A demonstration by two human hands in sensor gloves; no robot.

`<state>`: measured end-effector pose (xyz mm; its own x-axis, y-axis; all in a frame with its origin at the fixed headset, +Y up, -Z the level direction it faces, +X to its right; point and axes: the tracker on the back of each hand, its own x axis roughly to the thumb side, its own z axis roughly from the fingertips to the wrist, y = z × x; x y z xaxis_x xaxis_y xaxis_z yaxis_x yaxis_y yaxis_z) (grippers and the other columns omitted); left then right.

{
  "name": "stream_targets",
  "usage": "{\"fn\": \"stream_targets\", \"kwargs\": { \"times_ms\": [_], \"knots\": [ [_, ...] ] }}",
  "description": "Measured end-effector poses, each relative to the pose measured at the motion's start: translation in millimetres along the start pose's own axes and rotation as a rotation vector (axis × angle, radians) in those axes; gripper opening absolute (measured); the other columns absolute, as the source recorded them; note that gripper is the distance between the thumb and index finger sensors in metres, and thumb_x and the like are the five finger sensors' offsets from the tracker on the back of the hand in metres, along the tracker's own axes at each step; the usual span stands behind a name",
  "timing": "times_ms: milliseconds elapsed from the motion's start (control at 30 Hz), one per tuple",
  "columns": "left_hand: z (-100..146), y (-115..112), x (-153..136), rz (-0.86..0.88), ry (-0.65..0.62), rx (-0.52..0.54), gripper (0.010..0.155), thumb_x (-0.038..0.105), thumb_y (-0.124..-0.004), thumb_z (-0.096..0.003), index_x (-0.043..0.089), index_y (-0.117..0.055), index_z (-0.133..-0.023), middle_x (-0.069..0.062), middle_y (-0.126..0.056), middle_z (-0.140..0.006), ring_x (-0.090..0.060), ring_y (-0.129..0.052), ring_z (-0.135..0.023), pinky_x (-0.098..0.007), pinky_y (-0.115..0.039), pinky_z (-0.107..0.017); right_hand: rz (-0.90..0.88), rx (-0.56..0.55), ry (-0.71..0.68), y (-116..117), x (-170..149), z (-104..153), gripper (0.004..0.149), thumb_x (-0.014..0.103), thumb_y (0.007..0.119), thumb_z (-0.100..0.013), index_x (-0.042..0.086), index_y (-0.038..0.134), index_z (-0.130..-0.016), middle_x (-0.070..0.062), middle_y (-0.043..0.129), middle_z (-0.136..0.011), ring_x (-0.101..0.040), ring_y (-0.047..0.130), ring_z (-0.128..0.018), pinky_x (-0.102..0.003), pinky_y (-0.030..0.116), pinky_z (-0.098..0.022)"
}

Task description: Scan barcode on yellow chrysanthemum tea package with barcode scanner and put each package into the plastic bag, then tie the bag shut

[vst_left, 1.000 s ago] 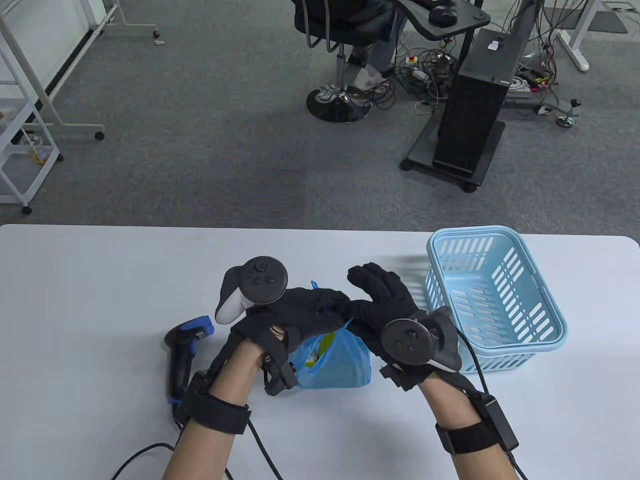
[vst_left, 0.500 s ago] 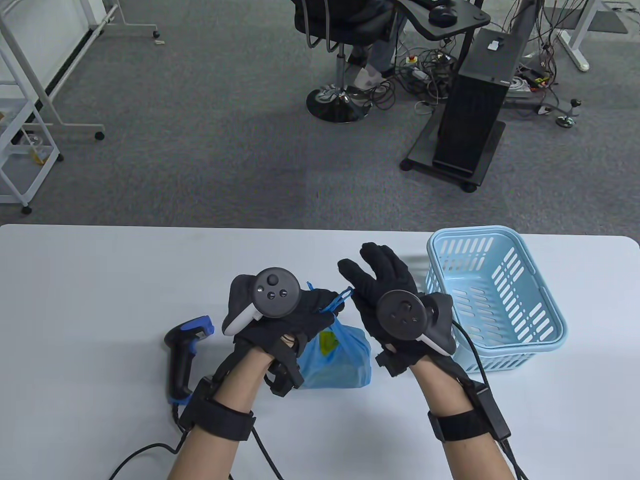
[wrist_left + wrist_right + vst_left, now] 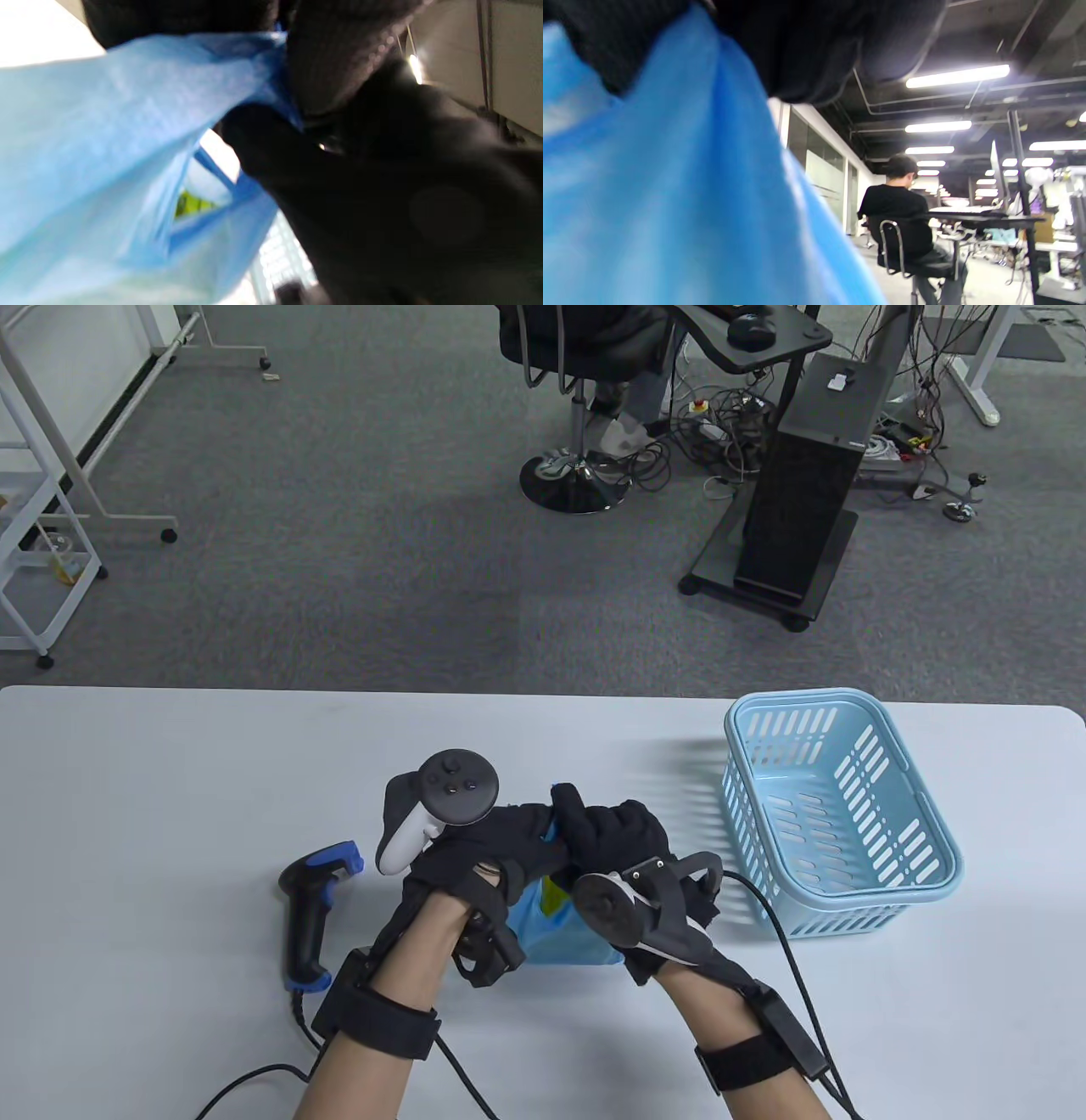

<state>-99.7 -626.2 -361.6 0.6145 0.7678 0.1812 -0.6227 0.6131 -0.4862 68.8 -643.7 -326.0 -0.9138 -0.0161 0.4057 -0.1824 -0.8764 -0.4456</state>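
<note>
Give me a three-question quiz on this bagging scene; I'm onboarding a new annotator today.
1. True or false: the barcode scanner lies on the table, in neither hand.
2. What do the left hand and right hand grip? A) basket B) plastic bag C) scanner
3. Fill in: the blue basket holds ___.

Key: 1 true. 2 B, the plastic bag. 3 nothing.

We see the table view bright and sharp, with soft shadows behind the basket (image 3: 840, 814) toward upper left. Both wrist views are blurred: the bag (image 3: 106, 148) is out of focus, and ceiling lamps (image 3: 956, 75) glare at upper right.
</note>
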Motion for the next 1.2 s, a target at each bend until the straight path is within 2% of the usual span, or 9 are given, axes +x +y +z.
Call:
{"fn": "stream_targets", "kwargs": {
  "times_ms": [167,300,400,533,700,800,933,1067,1200],
  "knots": [
    [7,-1,13,-0.197,0.008,0.009,0.072,0.037,-0.087,-0.0497,-0.005,-0.067,-0.105,-0.023,-0.088,-0.095,-0.047,-0.076,-0.096,-0.063,-0.06,-0.065,-0.089,-0.025,0.041,0,-4,-2,0.063,0.042,0.079,-0.037,0.023,0.069,-0.096,0.006,0.088,-0.061,-0.016,0.09,-0.049,-0.045,0.077,-0.058],
    [10,-5,22,-0.425,0.032,0.126,0.053,0.033,-0.087,-0.0486,0.001,-0.086,-0.091,-0.014,-0.104,-0.076,-0.037,-0.091,-0.086,-0.059,-0.066,-0.063,-0.079,0.011,0.04,-2,-8,-4,0.049,0.042,0.075,-0.039,0.027,0.082,-0.085,0.007,0.088,-0.056,-0.015,0.09,-0.044,-0.044,0.078,-0.056],
    [10,-8,25,-0.536,0.028,0.141,0.051,0.033,-0.091,-0.0456,0.005,-0.09,-0.088,-0.009,-0.107,-0.071,-0.034,-0.092,-0.087,-0.059,-0.066,-0.065,-0.183,0.124,0.061,-1,-13,-7,0.046,0.041,0.075,-0.038,0.026,0.085,-0.081,0.007,0.086,-0.057,-0.017,0.088,-0.048,-0.046,0.075,-0.059],
    [13,-9,23,-0.567,-0.013,0.129,0.051,0.034,-0.093,-0.0443,0.009,-0.09,-0.088,-0.006,-0.108,-0.072,-0.034,-0.091,-0.088,-0.058,-0.064,-0.067,-0.29,0.276,0.062,1,-22,-10,0.044,0.034,0.075,-0.035,0.025,0.087,-0.077,0.003,0.081,-0.065,-0.025,0.077,-0.07,-0.056,0.058,-0.07],
    [17,-7,24,-0.563,-0.072,0.187,0.051,0.034,-0.093,-0.0439,0.012,-0.089,-0.09,-0.006,-0.107,-0.074,-0.034,-0.09,-0.089,-0.06,-0.062,-0.068,-0.364,0.383,0.048,0,-27,-10,0.044,0.03,0.073,-0.034,0.029,0.084,-0.076,-0.003,0.065,-0.098,-0.035,0.055,-0.096,-0.062,0.043,-0.073],
    [17,-5,20,-0.529,-0.095,0.183,0.05,0.032,-0.093,-0.0441,0.014,-0.089,-0.09,-0.006,-0.106,-0.075,-0.034,-0.089,-0.091,-0.06,-0.061,-0.068,-0.489,0.398,0.051,4,-28,-10,0.038,0.02,0.077,-0.035,0.029,0.084,-0.072,0.0,0.076,-0.089,-0.032,0.066,-0.092,-0.062,0.047,-0.072],
    [14,-7,12,-0.518,-0.08,0.158,0.049,0.028,-0.093,-0.0444,0.014,-0.087,-0.091,-0.005,-0.105,-0.077,-0.034,-0.087,-0.092,-0.06,-0.061,-0.068,-0.542,0.451,0.044,11,-27,-9,0.037,0.017,0.077,-0.035,0.031,0.084,-0.069,0.004,0.087,-0.077,-0.024,0.087,-0.079,-0.061,0.056,-0.07],
    [12,-8,1,-0.489,-0.067,0.114,0.052,0.024,-0.093,-0.0445,0.016,-0.083,-0.095,-0.005,-0.102,-0.082,-0.034,-0.084,-0.095,-0.062,-0.06,-0.068,-0.633,0.509,0.055,15,-28,-9,0.042,0.017,0.078,-0.035,0.024,0.078,-0.077,0.003,0.087,-0.076,-0.023,0.088,-0.077,-0.06,0.057,-0.07],
    [13,-12,-6,-0.499,-0.087,0.137,0.066,0.041,-0.096,-0.0413,0.012,-0.079,-0.099,-0.007,-0.099,-0.085,-0.035,-0.083,-0.096,-0.062,-0.061,-0.068,-0.714,0.465,0.074,17,-33,-7,0.055,0.019,0.081,-0.034,0.016,0.074,-0.088,-0.002,0.089,-0.075,-0.022,0.091,-0.074,-0.059,0.059,-0.069]
  ]
}}
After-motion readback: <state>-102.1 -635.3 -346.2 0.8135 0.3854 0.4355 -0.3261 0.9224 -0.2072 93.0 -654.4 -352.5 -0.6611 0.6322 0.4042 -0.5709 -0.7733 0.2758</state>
